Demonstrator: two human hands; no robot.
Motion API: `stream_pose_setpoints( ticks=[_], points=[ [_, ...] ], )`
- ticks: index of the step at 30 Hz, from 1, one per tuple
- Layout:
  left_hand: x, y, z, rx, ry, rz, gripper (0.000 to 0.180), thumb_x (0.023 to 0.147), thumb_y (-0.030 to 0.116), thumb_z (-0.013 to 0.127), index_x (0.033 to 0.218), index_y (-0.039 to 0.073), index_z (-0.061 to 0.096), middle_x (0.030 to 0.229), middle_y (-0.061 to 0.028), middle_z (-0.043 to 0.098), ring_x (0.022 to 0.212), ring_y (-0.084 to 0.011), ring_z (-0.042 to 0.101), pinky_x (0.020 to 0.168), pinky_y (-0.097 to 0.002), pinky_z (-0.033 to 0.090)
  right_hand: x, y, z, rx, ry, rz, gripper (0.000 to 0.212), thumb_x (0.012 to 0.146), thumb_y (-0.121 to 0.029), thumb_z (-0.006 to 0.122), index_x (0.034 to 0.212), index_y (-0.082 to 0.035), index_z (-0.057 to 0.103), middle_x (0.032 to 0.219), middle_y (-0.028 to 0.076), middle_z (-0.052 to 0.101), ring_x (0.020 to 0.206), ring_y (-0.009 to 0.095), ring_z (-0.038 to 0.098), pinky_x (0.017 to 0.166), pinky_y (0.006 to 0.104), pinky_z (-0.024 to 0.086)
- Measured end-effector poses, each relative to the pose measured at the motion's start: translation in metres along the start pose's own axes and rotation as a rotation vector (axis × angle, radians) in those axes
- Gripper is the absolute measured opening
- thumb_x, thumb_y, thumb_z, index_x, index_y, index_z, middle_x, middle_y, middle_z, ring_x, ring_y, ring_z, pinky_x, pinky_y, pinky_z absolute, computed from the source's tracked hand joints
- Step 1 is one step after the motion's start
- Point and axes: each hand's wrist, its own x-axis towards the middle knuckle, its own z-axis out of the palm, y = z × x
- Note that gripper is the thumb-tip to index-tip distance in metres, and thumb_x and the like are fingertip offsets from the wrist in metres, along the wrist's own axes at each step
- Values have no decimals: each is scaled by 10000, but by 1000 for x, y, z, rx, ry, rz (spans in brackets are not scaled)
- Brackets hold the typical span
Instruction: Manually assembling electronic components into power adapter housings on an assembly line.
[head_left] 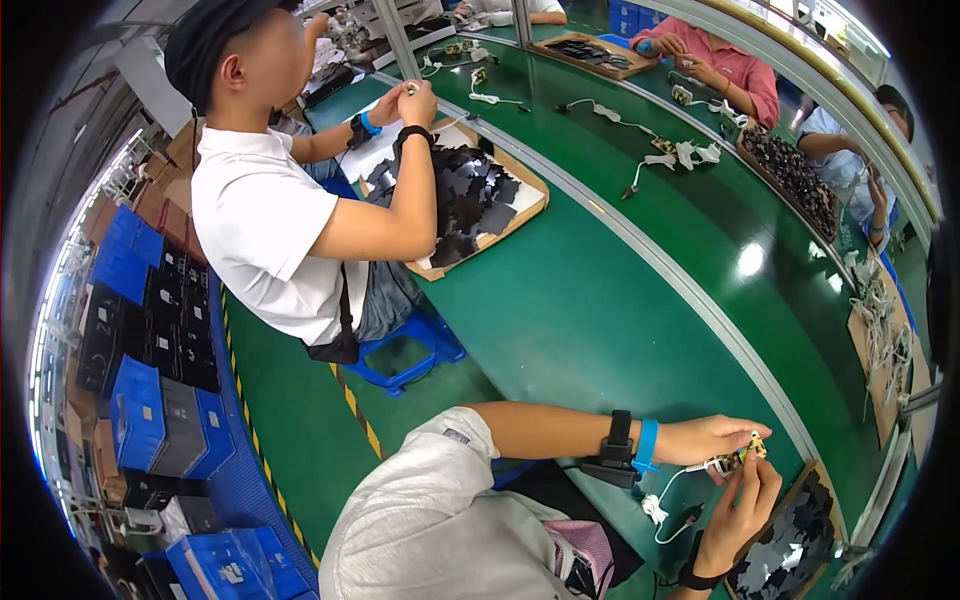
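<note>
The left hand [718, 440] and right hand [745, 500] are together, fingertips of both pinching a small yellow circuit board [752, 448]. Its white cable [672, 490] trails onto the desk [560, 340], just left of the hands. Black sheets [795, 535] lie right beside the right hand. Beyond the hands runs a metal rail [690, 290], then a green belt [720, 225]. Well to their left, a co-worker [265, 200] sits with both hands raised.

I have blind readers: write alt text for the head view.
A person's left grip and right grip hold a small yellow electronic part with a white cable over a green worktable, beside flat black pieces. A white-shirted co-worker sits on a blue plastic stool.
</note>
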Motion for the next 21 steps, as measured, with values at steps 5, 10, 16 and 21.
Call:
stream_pose_setpoints(
  ticks=[5, 10, 16, 21],
  points=[
    [0, 3, -4, 82, 25, 1, 517, 1044, 376, 347, 1444, 48, 367, 1224, -74, 526, 1078, -175, 554, 829, -339, 565, 2, -5, 3, -57, -27, -34, 381, 811, 146, 615, 1167, 9, 605, 997, 142, 558, 893, 299, 592, 723, 381, 489],
    [-3, 9, -3, 84, 23, -37, 520, 1043, 391, 353, 1427, 42, 391, 1225, -86, 530, 1096, -185, 552, 835, -343, 565, 6, -1, 2, 4, -54, -6, 380, 805, 145, 615, 1160, 12, 598, 979, 146, 550, 885, 313, 588, 735, 392, 484],
    [-6, 14, 1, 152, 98, 42, 504, 1041, 408, 362, 1395, 56, 430, 1185, -87, 548, 1033, -168, 567, 815, -317, 563, 5, -4, 17, -22, 11, -28, 357, 807, 128, 616, 1148, 26, 604, 971, 160, 554, 875, 319, 581, 723, 399, 486],
    [-5, 20, -8, 188, 96, 61, 441, 1045, 395, 365, 1316, 70, 486, 1119, -80, 573, 985, -147, 570, 805, -313, 558, 12, -12, 12, -25, -48, -41, 452, 821, 131, 593, 1248, -17, 585, 1044, 153, 533, 939, 303, 574, 798, 396, 473]
  ],
)
